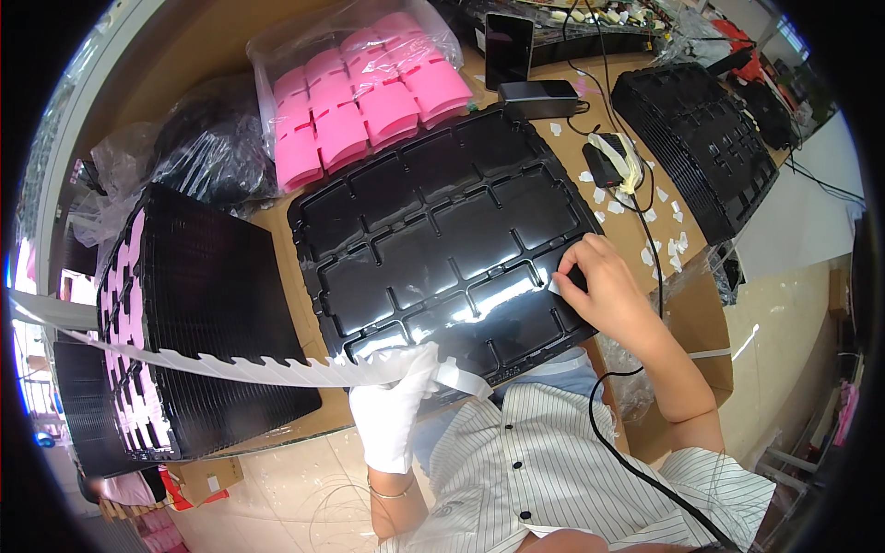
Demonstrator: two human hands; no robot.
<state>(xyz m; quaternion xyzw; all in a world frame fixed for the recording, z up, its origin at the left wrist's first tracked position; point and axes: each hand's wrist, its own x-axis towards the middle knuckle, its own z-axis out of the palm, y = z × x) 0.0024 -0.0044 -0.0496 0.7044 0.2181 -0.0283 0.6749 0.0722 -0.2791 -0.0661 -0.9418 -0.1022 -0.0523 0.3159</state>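
Note:
A black plastic tray (433, 230) with raised ribs between its compartments lies in front of me. My left hand (392, 410), in a white glove, is closed at the tray's near edge on a long white strip (230, 367) with a notched upper edge. The strip runs off to the far left, and its short free end sticks out right of the glove. Bare, my right hand (599, 284) is over the tray's right side. Its thumb and forefinger pinch a small white piece (554, 287); the other fingers are curled.
Left stands a tall stack of black trays (221, 313) with pink edges showing. Pink folded pieces (369, 92) lie in a clear bag behind. White scraps (678, 244), cables and a black power adapter (539, 99) are at the right, before another tray stack (701, 138). A phone (508, 52) stands upright.

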